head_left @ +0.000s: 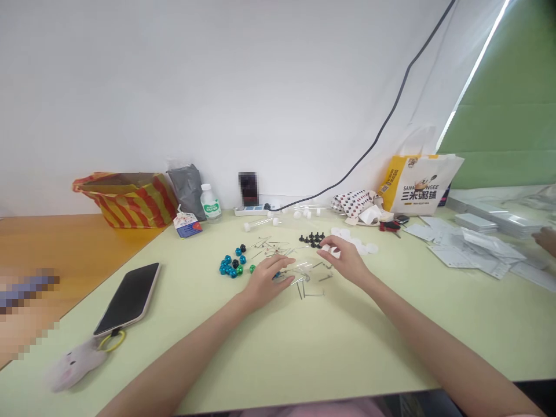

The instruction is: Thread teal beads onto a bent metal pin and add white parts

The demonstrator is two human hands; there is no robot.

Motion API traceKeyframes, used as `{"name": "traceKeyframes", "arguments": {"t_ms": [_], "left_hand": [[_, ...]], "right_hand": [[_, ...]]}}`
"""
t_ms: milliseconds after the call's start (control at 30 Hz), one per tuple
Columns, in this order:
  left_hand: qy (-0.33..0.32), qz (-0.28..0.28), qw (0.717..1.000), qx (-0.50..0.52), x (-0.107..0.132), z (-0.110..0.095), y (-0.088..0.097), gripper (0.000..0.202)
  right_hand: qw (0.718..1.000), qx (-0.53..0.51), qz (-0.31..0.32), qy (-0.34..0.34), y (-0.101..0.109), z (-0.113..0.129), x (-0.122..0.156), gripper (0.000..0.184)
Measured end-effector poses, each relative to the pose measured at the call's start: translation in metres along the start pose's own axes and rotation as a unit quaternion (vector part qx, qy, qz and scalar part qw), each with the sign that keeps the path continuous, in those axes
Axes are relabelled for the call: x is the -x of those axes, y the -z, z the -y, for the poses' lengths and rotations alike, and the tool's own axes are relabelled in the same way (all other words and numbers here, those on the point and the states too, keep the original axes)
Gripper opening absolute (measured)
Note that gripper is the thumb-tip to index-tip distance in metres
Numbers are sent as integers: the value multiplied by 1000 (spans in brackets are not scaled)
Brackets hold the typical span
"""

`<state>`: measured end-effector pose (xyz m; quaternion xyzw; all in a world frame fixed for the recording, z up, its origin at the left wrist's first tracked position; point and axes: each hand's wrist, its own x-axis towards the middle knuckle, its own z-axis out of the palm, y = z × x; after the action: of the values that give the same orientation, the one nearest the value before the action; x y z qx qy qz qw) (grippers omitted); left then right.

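Observation:
My left hand [266, 281] is curled around the end of a clear plastic tube [303, 269], which is hard to make out against the table. Between the thumb and fingertips of my right hand [347, 259] is a small white cap [326, 248], a short way from the tube. Shiny blue balls [227, 267], with a few green and black ones, lie left of my left hand. Thin metal pins [269, 248] are scattered beyond it. Bent metal pieces [313, 295] lie between and below the hands. Several black studs [311, 238] stand just past my right hand.
White discs [370, 248] lie beyond my right hand. Capped clear tubes [260, 223] and a power strip [251, 211] are by the wall. A phone [128, 298] lies left; white cards [473, 255] and another person's hand [546, 239] are at right. A bottle [211, 204] stands behind.

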<state>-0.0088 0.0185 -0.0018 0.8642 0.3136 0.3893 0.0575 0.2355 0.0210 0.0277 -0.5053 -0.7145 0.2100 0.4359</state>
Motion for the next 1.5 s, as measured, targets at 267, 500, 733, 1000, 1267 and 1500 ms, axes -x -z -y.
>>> {"name": "traceKeyframes", "arguments": {"t_ms": [267, 500, 733, 1000, 1267, 1500], "left_hand": [[-4, -12, 1000, -5, -1, -1, 1, 29], [-10, -23, 1000, -1, 0, -1, -1, 33], [34, 53, 995, 77, -3, -15, 7, 35], [57, 86, 990, 92, -1, -14, 8, 39], [65, 82, 990, 92, -1, -17, 12, 39], [100, 80, 985, 115, -1, -19, 12, 36]], "right_hand": [[933, -333, 55, -122, -12, 14, 7, 35], [932, -337, 103, -81, -18, 18, 13, 36], [940, -320, 114, -22, -18, 16, 13, 35], [948, -277, 158, -16, -14, 15, 12, 33], [935, -306, 175, -43, -16, 17, 13, 38], [937, -305, 165, -25, -18, 21, 16, 39]]}}
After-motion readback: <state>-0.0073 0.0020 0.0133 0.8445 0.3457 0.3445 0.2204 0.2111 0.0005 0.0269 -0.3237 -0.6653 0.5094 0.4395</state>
